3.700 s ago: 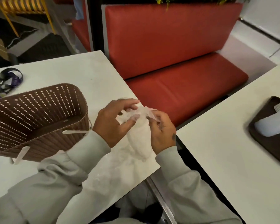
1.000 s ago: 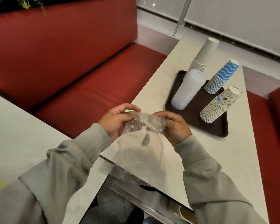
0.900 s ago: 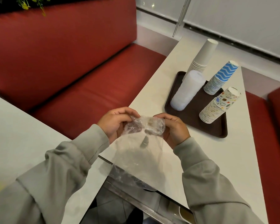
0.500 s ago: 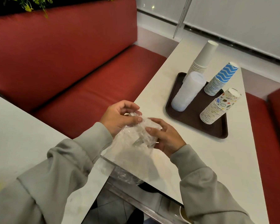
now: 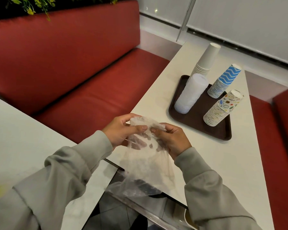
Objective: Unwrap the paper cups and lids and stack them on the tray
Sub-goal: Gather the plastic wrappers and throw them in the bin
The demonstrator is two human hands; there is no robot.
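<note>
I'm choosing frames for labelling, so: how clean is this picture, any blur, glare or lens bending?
Head view: light is soft and even; the cup stacks on the tray lean right, likely wide-angle bending; the clear plastic wrap gripped by the left hand and right hand shows pale sheen, no hard glare; head view's lower left corner is smeared.

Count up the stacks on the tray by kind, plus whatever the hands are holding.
White cup stack: 1
Blue zigzag cup stack: 1
Picture-print cup stack: 1
Lid stack: 1
Plastic wrapper, gripped by left hand and right hand: 1
Total: 5, with 4 on the tray
</note>
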